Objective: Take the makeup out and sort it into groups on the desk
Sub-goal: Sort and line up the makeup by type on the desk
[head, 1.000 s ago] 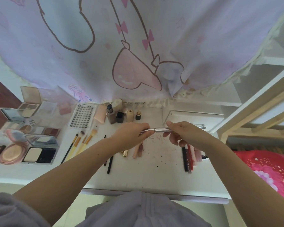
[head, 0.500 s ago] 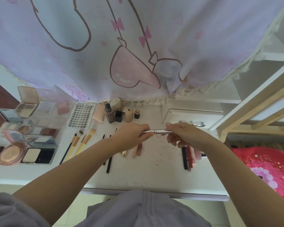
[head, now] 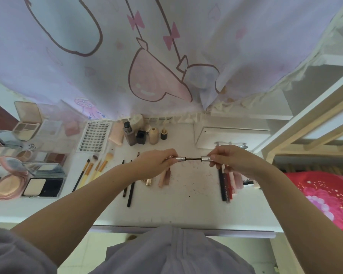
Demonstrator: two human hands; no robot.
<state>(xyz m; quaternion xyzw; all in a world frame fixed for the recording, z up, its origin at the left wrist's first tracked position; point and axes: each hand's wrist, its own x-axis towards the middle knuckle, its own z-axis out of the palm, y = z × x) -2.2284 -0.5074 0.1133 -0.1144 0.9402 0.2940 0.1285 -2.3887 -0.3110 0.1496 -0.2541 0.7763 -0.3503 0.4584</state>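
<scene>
My left grip (head: 156, 165) and right grip (head: 232, 160) pinching a silver mascara (head: 192, 159) pulled apart above the white speckled counter (head: 186, 204), brushes (head: 93, 171) lying left, cartoon curtain (head: 166, 56) hanging behind, red bedding (head: 325, 196) lying right.

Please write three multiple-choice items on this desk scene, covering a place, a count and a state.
1. Where does the lash tray lie?
A. behind the brushes
B. on the red bedding
C. under the right hand

2. How many yellow-handled brushes lie there?
A. one
B. four
C. nine

3. In what state is the silver tube?
A. capped on the desk
B. pulled apart between both hands
C. inside a bag

Answers: 1 A, the tray sits farther back than the brushes. 2 B, four handles show. 3 B, the left hand and right hand each pinch one half, a thin wand bridging them.
</scene>
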